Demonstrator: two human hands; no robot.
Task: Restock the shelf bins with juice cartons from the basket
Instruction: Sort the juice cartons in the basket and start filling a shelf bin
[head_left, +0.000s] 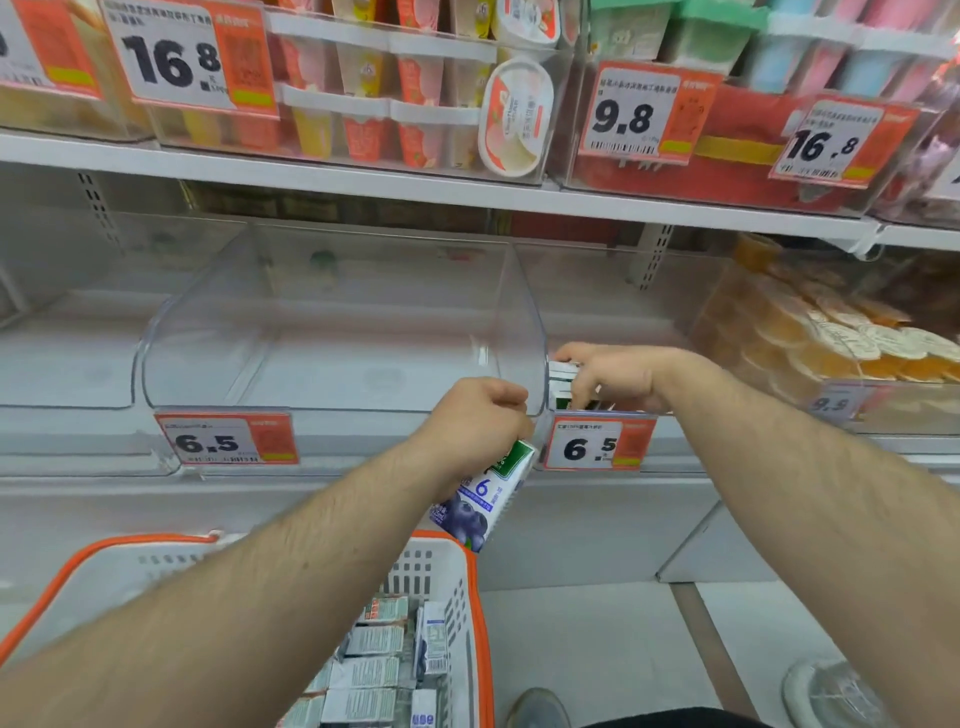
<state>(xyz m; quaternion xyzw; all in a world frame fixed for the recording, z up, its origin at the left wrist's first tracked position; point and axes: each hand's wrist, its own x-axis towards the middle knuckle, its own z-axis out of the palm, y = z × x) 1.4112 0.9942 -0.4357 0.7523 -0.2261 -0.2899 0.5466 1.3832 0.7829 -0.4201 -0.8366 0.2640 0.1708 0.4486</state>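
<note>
My right hand (618, 376) sets a carton (562, 384) into the right bin (597, 415), fingers clamped. Left hand (475, 421) grips another carton (485, 499) above the basket (457, 571); it goes in next, I judge.

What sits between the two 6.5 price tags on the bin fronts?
In the head view, the left hand gripping a blueberry juice carton sits between the left tag and the right tag.
</note>
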